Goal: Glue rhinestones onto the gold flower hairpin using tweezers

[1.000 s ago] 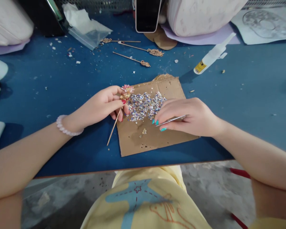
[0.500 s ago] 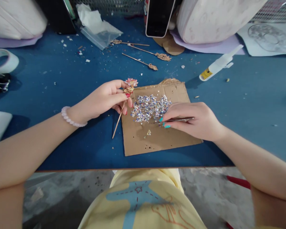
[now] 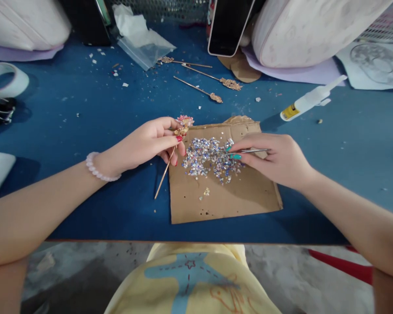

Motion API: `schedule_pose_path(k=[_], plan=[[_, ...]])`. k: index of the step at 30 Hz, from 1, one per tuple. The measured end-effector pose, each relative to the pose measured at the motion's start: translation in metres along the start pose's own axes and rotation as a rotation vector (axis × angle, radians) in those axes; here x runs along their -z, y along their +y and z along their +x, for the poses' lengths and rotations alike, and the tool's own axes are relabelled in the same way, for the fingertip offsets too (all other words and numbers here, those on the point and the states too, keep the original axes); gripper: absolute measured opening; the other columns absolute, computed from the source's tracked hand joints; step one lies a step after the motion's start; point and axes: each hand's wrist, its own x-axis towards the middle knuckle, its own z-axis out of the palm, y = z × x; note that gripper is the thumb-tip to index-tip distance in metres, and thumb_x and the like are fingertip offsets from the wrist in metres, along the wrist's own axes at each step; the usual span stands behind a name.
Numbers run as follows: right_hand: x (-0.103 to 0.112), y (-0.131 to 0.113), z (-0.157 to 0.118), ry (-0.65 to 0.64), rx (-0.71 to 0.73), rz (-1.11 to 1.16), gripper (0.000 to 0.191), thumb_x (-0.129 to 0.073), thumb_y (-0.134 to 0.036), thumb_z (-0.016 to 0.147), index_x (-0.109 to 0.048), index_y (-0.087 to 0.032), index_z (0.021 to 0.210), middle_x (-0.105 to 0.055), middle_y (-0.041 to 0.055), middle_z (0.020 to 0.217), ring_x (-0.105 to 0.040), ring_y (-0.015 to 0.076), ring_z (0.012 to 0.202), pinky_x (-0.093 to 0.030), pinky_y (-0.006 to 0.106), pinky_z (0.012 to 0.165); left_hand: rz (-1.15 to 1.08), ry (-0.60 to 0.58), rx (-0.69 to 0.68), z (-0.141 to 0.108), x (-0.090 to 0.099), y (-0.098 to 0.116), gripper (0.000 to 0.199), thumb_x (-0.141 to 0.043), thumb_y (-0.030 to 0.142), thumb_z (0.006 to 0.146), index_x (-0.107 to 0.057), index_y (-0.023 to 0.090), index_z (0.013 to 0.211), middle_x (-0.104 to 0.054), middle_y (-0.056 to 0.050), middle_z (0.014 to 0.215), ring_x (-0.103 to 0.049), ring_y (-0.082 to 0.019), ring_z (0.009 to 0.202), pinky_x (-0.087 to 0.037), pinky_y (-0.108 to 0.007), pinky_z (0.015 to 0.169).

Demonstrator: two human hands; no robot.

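Pinched in my left hand [image 3: 157,138] is a gold hairpin [image 3: 165,173] with a pink flower at its top; its stem slants down to the left over the blue table. My right hand [image 3: 275,159] is closed around thin metal tweezers [image 3: 253,151], whose tips reach into a pile of glittering blue, silver and pinkish chips [image 3: 199,153]. The pile lies spread on a piece of brown cardboard [image 3: 242,196]. Whether a chip sits between the tweezer tips is too small to tell.
Several gold hairpins [image 3: 199,89] lie behind the cardboard. A white glue bottle [image 3: 309,104] lies to the right, with a phone [image 3: 231,28] and a plastic bag [image 3: 147,48] at the back. A tape roll [image 3: 18,80] is on the left.
My right hand has moved up a little with the tweezers, showing more chips spread at the pile's lower right. The left hand keeps its hold on the hairpin. The view has shifted slightly.
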Motion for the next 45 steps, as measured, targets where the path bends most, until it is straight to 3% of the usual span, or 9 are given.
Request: schedule_pose_path(k=[5, 14, 21, 24, 29, 32, 37, 45], plan=[[-0.001, 0.013, 0.014, 0.016, 0.110, 0.086, 0.016, -0.064, -0.020, 0.092, -0.079, -0.026, 0.097, -0.081, 0.0043, 0.105, -0.076, 0.0212, 0.105, -0.065, 0.038, 0.091, 0.010, -0.014, 0.015, 0.001, 0.001, -0.002, 0.010, -0.062, 0.021, 0.092, -0.056, 0.019, 0.100, -0.074, 0.000, 0.076, -0.068, -0.012, 0.056, -0.051, -0.023, 0.050], [-0.004, 0.020, 0.032, -0.074, 0.220, 0.125, 0.015, -0.062, -0.019, 0.096, -0.077, -0.019, 0.099, -0.081, 0.0077, 0.097, -0.077, 0.0192, 0.094, -0.063, 0.032, 0.076, -0.013, -0.098, 0.021, -0.002, 0.006, -0.003, 0.012, -0.059, 0.024, 0.097, -0.054, 0.019, 0.107, -0.072, 0.001, 0.077, -0.070, -0.011, 0.059, -0.055, -0.022, 0.053], [-0.002, 0.018, 0.023, -0.085, 0.408, 0.172, 0.010, -0.063, -0.013, 0.098, -0.072, -0.017, 0.099, -0.080, 0.0070, 0.089, -0.077, 0.0169, 0.089, -0.063, 0.031, 0.081, -0.047, -0.164, -0.005, -0.003, 0.008, -0.007, 0.008, -0.055, 0.021, 0.100, -0.050, 0.019, 0.106, -0.071, 0.003, 0.079, -0.070, -0.008, 0.059, -0.054, -0.018, 0.054], [-0.001, 0.017, 0.018, -0.072, 0.394, 0.147, 0.007, -0.064, -0.015, 0.098, -0.070, -0.018, 0.097, -0.079, 0.0061, 0.087, -0.077, 0.0166, 0.086, -0.064, 0.031, 0.079, -0.048, -0.184, -0.006, -0.005, 0.010, -0.010, 0.010, -0.055, 0.020, 0.100, -0.049, 0.019, 0.108, -0.072, 0.003, 0.081, -0.071, -0.009, 0.060, -0.056, -0.020, 0.055], [-0.003, 0.017, 0.011, -0.019, 0.215, 0.186, 0.004, -0.067, -0.015, 0.096, -0.067, -0.019, 0.094, -0.079, 0.0055, 0.087, -0.076, 0.0139, 0.080, -0.064, 0.022, 0.065, -0.043, -0.211, 0.007, -0.008, 0.013, -0.012, 0.007, -0.052, 0.019, 0.103, -0.050, 0.019, 0.109, -0.073, 0.002, 0.084, -0.073, -0.009, 0.063, -0.057, -0.019, 0.057], [-0.004, 0.015, 0.010, 0.004, 0.168, 0.220, 0.007, -0.066, -0.012, 0.095, -0.066, -0.019, 0.094, -0.078, 0.0061, 0.089, -0.077, 0.0134, 0.082, -0.065, 0.020, 0.065, -0.031, -0.224, 0.026, -0.009, 0.012, -0.011, 0.006, -0.051, 0.018, 0.103, -0.050, 0.020, 0.109, -0.073, 0.003, 0.084, -0.073, -0.008, 0.064, -0.057, -0.017, 0.057], [-0.005, 0.011, 0.013, 0.064, 0.233, 0.142, 0.010, -0.068, -0.011, 0.093, -0.063, -0.020, 0.093, -0.079, 0.0059, 0.087, -0.076, 0.0158, 0.084, -0.065, 0.027, 0.071, -0.057, -0.233, 0.037, -0.010, 0.010, -0.010, 0.009, -0.053, 0.017, 0.102, -0.049, 0.022, 0.108, -0.075, 0.004, 0.082, -0.075, -0.008, 0.063, -0.054, -0.014, 0.054], [-0.004, 0.015, 0.016, 0.038, 0.383, 0.178, 0.008, -0.073, -0.015, 0.092, -0.068, -0.019, 0.096, -0.077, 0.0059, 0.086, -0.075, 0.0171, 0.084, -0.064, 0.033, 0.080, -0.084, -0.251, 0.054, -0.009, 0.013, -0.011, 0.011, -0.055, 0.016, 0.100, -0.050, 0.023, 0.107, -0.076, 0.004, 0.083, -0.074, -0.008, 0.061, -0.055, -0.016, 0.055]])
